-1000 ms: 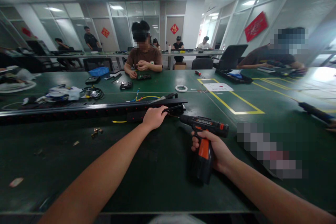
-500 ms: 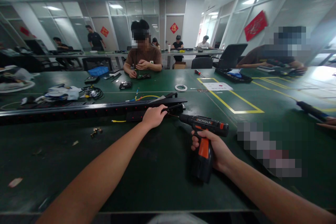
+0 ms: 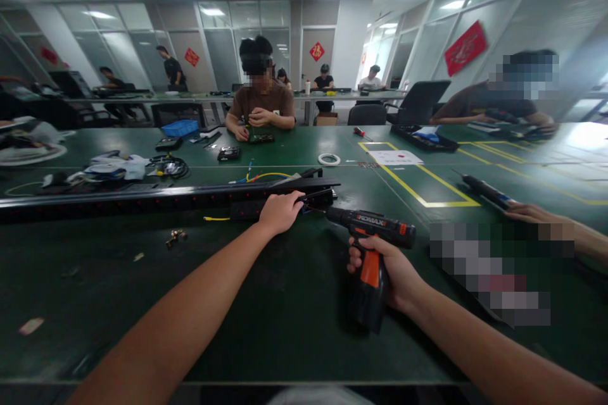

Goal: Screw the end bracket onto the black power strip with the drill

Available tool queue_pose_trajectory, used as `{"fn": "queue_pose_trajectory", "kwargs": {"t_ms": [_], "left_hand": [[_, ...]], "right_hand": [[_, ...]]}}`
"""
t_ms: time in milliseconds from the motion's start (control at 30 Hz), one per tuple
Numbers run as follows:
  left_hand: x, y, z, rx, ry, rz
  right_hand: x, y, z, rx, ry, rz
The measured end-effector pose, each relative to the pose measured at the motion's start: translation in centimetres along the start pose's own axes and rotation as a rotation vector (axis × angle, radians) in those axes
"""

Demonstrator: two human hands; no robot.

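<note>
My right hand (image 3: pixel 396 266) is wrapped round the orange and black grip of a cordless drill (image 3: pixel 373 223). The drill points left, and its thin bit meets the end of a long black housing strip (image 3: pixel 142 197) with small red marks. My left hand (image 3: pixel 281 212) is closed on a black piece at that same end, thumb and fingers near the bit tip. The exact contact of bit and piece is too small to make out. A yellow wire (image 3: pixel 217 219) with a ring end sticks out below the strip, and blue and yellow wires (image 3: pixel 270 175) lie behind it.
Small brass-coloured parts (image 3: pixel 176 238) lie left of my arm. A white ring (image 3: pixel 329 159), a red screwdriver (image 3: pixel 363 133) and a paper sheet (image 3: pixel 396 157) lie farther back. At right, a co-worker's hand (image 3: pixel 536 214) holds a pen-shaped power screwdriver (image 3: pixel 487 192). Another person (image 3: pixel 261 98) sits opposite.
The co-worker's hand with the pen-shaped screwdriver has come farther into view from the right, moving left. My two hands and the drill look nearly still.
</note>
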State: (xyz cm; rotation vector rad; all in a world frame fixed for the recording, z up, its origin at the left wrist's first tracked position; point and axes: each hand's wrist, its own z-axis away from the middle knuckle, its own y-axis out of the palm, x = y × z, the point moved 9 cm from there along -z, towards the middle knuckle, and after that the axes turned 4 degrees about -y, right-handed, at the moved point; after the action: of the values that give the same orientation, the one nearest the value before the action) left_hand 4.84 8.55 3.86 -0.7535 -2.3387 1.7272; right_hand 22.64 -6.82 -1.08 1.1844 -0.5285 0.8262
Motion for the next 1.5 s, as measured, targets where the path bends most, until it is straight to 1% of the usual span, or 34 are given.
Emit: {"fn": "queue_pose_trajectory", "kwargs": {"t_ms": [267, 700, 1033, 1233, 1500], "left_hand": [[-0.2, -0.3, 0.04, -0.003, 0.002, -0.014], [-0.14, -0.17, -0.12, 0.026, -0.009, 0.0], [-0.11, -0.04, -0.12, 0.025, -0.013, -0.015], [-0.09, -0.14, -0.06, 0.01, -0.004, -0.003], [-0.17, -0.25, 0.02, 0.02, -0.012, 0.006]], "right_hand": [[-0.07, -0.04, -0.05, 0.0, 0.007, 0.008], [0.14, 0.22, 0.21, -0.022, 0.006, 0.02], [0.04, 0.14, 0.17, -0.01, 0.009, 0.012], [0.25, 0.37, 0.35, -0.017, -0.005, 0.013], [0.13, 0.09, 0.22, -0.028, 0.012, 0.016]]}}
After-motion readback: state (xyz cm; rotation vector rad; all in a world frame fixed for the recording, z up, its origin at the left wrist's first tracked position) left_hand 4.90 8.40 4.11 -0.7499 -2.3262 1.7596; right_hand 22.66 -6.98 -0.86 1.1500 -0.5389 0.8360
